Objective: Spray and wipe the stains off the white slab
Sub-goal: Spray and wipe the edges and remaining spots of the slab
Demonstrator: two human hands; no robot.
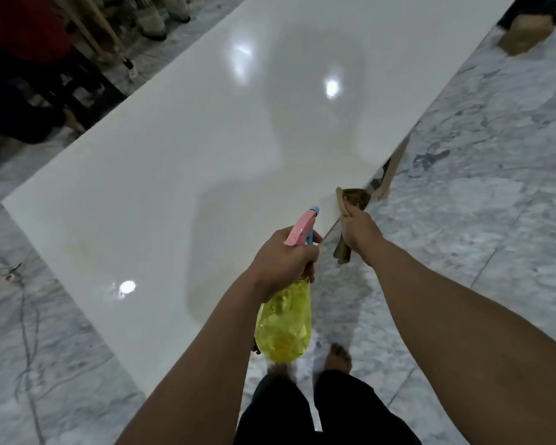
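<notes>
Hands outstretched, left (281,255) gripping spray bottle (284,319), right (360,232) clutching cloth (355,200) at slab (206,139) edge

Slab (206,130): big, white, glossy, flat, w/ light glare. Bottle (284,326): clear yellow, pink/blue trigger head, tilted nozzle-first over slab's near edge. Cloth (353,200): brown, bunched, pressed on slab's right edge.
</notes>
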